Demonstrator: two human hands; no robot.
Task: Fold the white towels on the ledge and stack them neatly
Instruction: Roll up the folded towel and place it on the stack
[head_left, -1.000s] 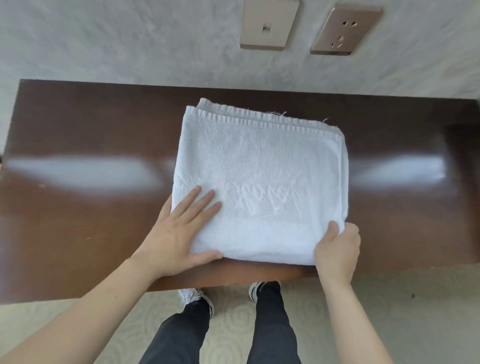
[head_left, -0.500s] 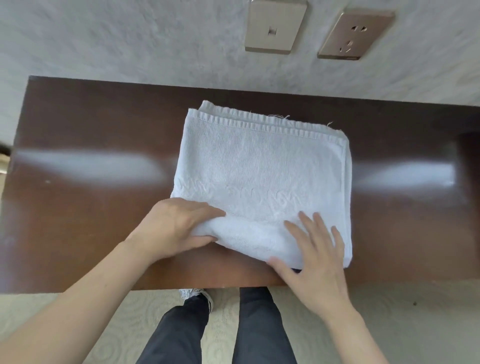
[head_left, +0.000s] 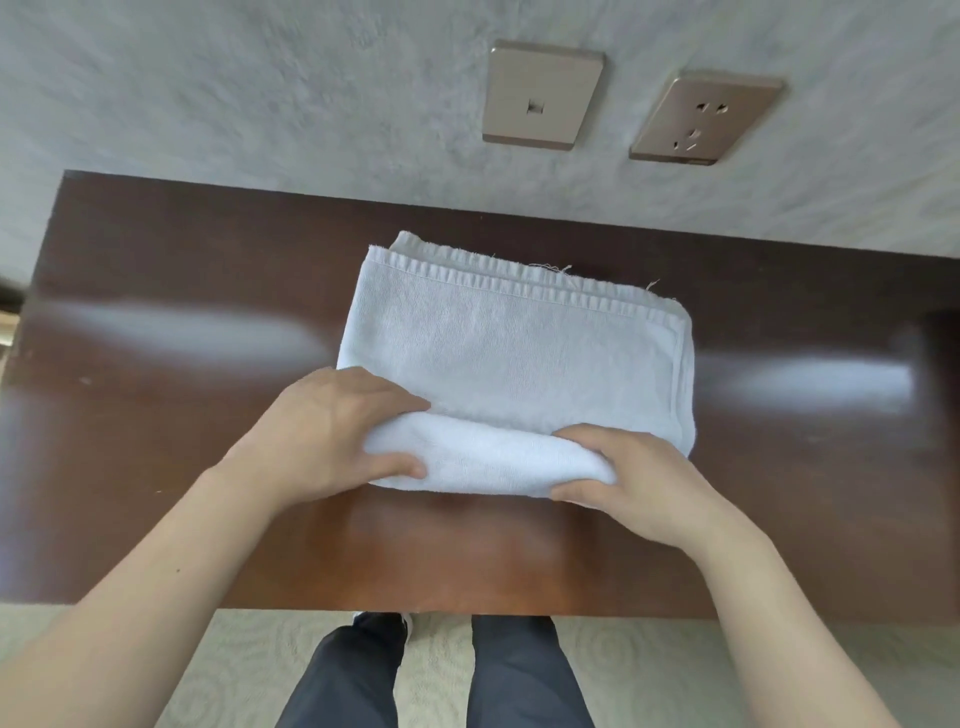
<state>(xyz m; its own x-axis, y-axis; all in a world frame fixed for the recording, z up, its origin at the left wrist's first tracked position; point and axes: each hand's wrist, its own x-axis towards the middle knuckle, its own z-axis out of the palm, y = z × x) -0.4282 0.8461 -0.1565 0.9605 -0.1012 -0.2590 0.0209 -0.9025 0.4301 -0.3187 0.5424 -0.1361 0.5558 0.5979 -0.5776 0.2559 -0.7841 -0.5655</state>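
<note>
A folded white towel (head_left: 511, 358) lies in the middle of a dark, glossy brown wooden ledge (head_left: 156, 426). Its long axis runs left to right, tilted slightly so the right end sits lower in view. Its ribbed hem faces the wall, with a few loose threads.

The left hand (head_left: 332, 436) and right hand (head_left: 636, 480) each grip one end of the towel's near edge, fingers curled over the top and thumbs beneath, with that edge lifted into a soft roll. Half a second ago the right hand lay flat with fingers spread on the towel; now it clasps the fabric, and the roll spans the whole near edge.

Behind the ledge is a pale textured wall with a switch plate (head_left: 543, 93) and a power socket (head_left: 704, 119). Below are dark trousers (head_left: 431, 675) and pale patterned carpet (head_left: 249, 660).
</note>
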